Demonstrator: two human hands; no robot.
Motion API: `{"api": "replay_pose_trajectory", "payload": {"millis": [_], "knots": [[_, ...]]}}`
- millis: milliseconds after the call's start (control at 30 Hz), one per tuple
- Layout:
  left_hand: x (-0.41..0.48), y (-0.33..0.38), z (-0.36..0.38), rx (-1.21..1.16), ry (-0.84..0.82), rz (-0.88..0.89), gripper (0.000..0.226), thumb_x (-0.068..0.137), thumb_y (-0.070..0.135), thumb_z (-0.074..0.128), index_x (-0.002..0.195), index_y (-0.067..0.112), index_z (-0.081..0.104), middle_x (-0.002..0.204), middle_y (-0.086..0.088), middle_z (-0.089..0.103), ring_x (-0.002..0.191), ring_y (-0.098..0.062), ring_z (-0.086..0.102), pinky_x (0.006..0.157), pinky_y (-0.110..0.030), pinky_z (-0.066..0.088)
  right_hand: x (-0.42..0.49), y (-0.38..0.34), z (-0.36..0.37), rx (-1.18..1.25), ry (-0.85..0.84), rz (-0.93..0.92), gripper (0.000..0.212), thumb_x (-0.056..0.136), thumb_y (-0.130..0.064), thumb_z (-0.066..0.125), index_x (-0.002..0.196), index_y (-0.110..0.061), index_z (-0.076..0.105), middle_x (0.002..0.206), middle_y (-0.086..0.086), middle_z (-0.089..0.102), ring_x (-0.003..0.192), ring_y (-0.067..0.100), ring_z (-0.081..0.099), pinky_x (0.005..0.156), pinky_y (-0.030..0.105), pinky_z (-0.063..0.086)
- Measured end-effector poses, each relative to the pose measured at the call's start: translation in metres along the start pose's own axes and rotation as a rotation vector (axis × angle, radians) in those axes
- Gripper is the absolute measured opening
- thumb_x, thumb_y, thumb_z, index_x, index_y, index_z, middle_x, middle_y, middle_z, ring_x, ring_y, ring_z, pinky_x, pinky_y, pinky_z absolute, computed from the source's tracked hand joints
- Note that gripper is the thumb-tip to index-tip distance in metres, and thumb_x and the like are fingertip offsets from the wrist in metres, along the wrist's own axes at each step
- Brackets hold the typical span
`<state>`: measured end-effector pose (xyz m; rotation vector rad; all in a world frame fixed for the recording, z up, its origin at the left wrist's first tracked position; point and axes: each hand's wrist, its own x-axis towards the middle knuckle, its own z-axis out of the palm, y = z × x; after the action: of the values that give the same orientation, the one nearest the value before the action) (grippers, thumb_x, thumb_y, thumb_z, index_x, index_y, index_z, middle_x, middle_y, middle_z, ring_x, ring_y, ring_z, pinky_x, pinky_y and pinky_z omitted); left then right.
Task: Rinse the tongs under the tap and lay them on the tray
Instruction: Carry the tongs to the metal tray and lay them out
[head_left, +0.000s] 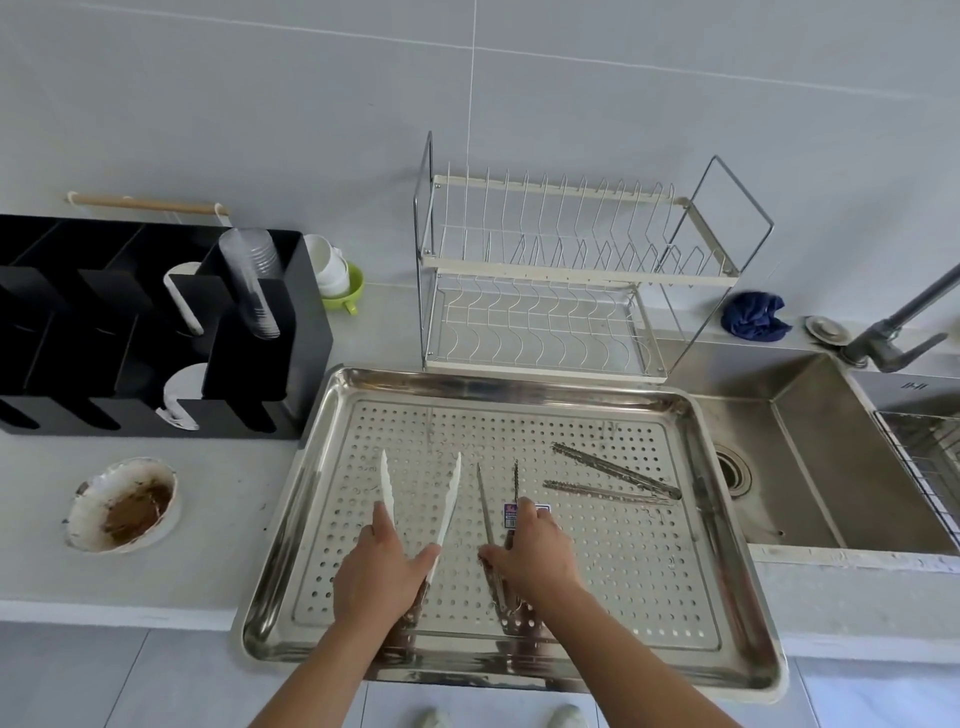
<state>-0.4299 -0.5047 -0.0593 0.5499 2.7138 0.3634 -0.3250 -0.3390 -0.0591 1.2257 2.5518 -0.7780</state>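
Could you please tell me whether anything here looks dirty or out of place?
The bowl on the counter left of the tray is smeared with brown residue. A crumpled blue cloth lies behind the sink.

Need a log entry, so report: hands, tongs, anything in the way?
Left hand grips white tongs. Right hand grips metal tongs, both at the tray. Third pair lies on tray. Nothing in the way.

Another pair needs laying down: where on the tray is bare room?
Bare: the far strip of the perforated steel tray beyond the tips, and its near-right corner. Crowded: the middle, with white plastic tongs, labelled steel tongs and serrated steel tongs.
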Motion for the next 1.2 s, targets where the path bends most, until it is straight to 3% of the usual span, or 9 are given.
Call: {"api": "replay_pose_trajectory", "payload": {"millis": [267, 400, 533, 900, 967, 1100, 1167, 1200], "knots": [[0.002, 0.002, 0.002, -0.063, -0.008, 0.003, 0.104, 0.087, 0.069, 0.057, 0.159, 0.01, 0.011, 0.143, -0.013, 0.054, 0.117, -0.026, 0.064, 0.088, -0.035, 0.056, -0.002, -0.002, 0.007, 0.03, -0.011, 0.011, 0.065, 0.085, -0.054, 0.075, 0.128, -0.017, 0.043, 0.12, 0.007, 0.063, 0.1, 0.025, 0.067, 0.07, 0.029, 0.049], [0.002, 0.003, 0.003, -0.084, -0.023, -0.006, 0.104, 0.087, 0.068, 0.057, 0.16, 0.01, 0.01, 0.146, -0.013, 0.052, 0.121, -0.027, 0.062, 0.092, -0.036, 0.054, -0.003, -0.001, 0.01, 0.036, -0.008, 0.009, 0.066, 0.085, -0.055, 0.074, 0.127, -0.015, 0.043, 0.115, 0.007, 0.064, 0.101, 0.025, 0.066, 0.078, 0.034, 0.054], [0.003, 0.003, 0.003, -0.096, -0.028, -0.014, 0.104, 0.087, 0.068, 0.058, 0.159, 0.01, 0.011, 0.147, -0.014, 0.051, 0.122, -0.028, 0.061, 0.093, -0.037, 0.054, -0.003, -0.001, 0.01, 0.037, -0.001, 0.014, 0.073, 0.084, -0.056, 0.075, 0.133, -0.013, 0.042, 0.118, 0.009, 0.065, 0.104, 0.027, 0.066, 0.082, 0.035, 0.055], [0.001, 0.002, 0.001, -0.173, -0.041, -0.045, 0.103, 0.083, 0.067, 0.064, 0.157, 0.01, 0.022, 0.14, -0.014, 0.056, 0.117, -0.029, 0.063, 0.091, -0.039, 0.055, -0.009, 0.001, 0.012, 0.045, -0.019, 0.037, 0.07, 0.081, -0.058, 0.077, 0.125, -0.013, 0.047, 0.116, 0.006, 0.067, 0.105, 0.025, 0.066, 0.085, 0.037, 0.056], [0.001, 0.0, 0.0, -0.195, -0.051, -0.042, 0.102, 0.082, 0.068, 0.064, 0.156, 0.01, 0.024, 0.137, -0.014, 0.057, 0.112, -0.03, 0.066, 0.089, -0.041, 0.059, -0.009, 0.003, 0.012, 0.053, -0.021, 0.049, 0.073, 0.079, -0.062, 0.078, 0.124, -0.013, 0.047, 0.114, 0.007, 0.068, 0.103, 0.024, 0.067, 0.081, 0.036, 0.058], [0.0, -0.005, -0.001, -0.274, -0.065, -0.068, 0.098, 0.087, 0.069, 0.055, 0.158, 0.012, 0.02, 0.147, -0.015, 0.051, 0.118, -0.034, 0.064, 0.091, -0.046, 0.059, -0.007, 0.009, -0.005, 0.039, 0.012, 0.105, 0.096, 0.08, -0.078, 0.061, 0.145, -0.012, 0.036, 0.104, 0.005, 0.07, 0.083, 0.015, 0.069, 0.053, 0.024, 0.048], [0.001, -0.008, -0.002, -0.284, -0.043, -0.063, 0.081, 0.094, 0.064, 0.046, 0.156, 0.015, 0.028, 0.142, -0.011, 0.058, 0.118, -0.031, 0.063, 0.094, -0.047, 0.056, 0.002, 0.024, -0.024, 0.01, 0.113, 0.104, 0.084, 0.087, -0.073, 0.055, 0.146, -0.016, 0.038, 0.104, 0.0, 0.067, 0.077, 0.01, 0.066, 0.051, 0.02, 0.048], [0.003, -0.01, -0.004, -0.29, -0.029, -0.06, 0.071, 0.098, 0.06, 0.043, 0.152, 0.016, 0.033, 0.135, -0.009, 0.062, 0.114, -0.029, 0.065, 0.094, -0.044, 0.055, 0.008, 0.033, -0.036, -0.017, 0.181, 0.094, 0.074, 0.092, -0.066, 0.056, 0.145, -0.018, 0.041, 0.114, 0.001, 0.066, 0.084, 0.011, 0.066, 0.056, 0.022, 0.051]]}}
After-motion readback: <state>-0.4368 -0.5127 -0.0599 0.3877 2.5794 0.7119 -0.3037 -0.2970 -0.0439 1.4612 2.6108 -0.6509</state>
